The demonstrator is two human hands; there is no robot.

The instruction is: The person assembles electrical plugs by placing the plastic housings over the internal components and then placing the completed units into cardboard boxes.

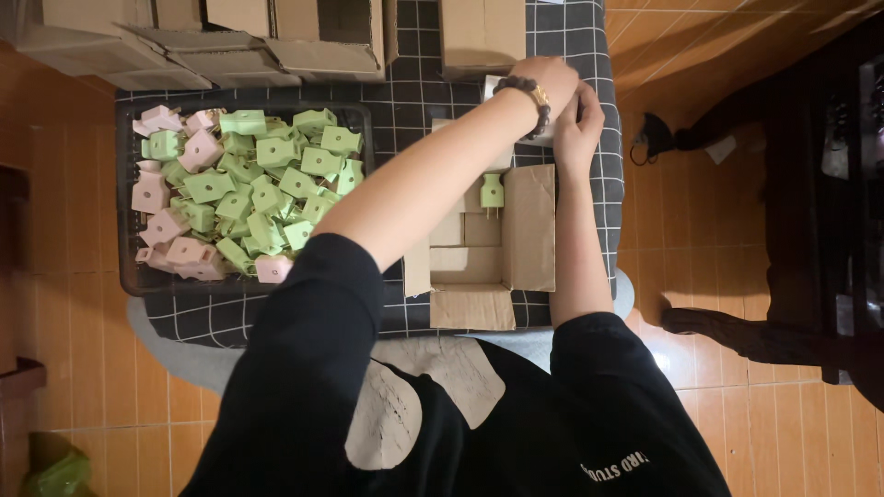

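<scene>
Both hands, left (549,81) and right (578,120), grip a small white box (545,136), its axis unclear.

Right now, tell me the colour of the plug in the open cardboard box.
Light green plug, head view.

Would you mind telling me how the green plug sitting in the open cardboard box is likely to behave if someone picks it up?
The green plug looks like moulded plastic, so probably stiff and light. Its blocky body should not roll, though standing on its thin prongs it could tip easily. The open cardboard box beneath has loose flaps that may flex. Both hands, left hand and right hand, are busy beyond it.
</scene>
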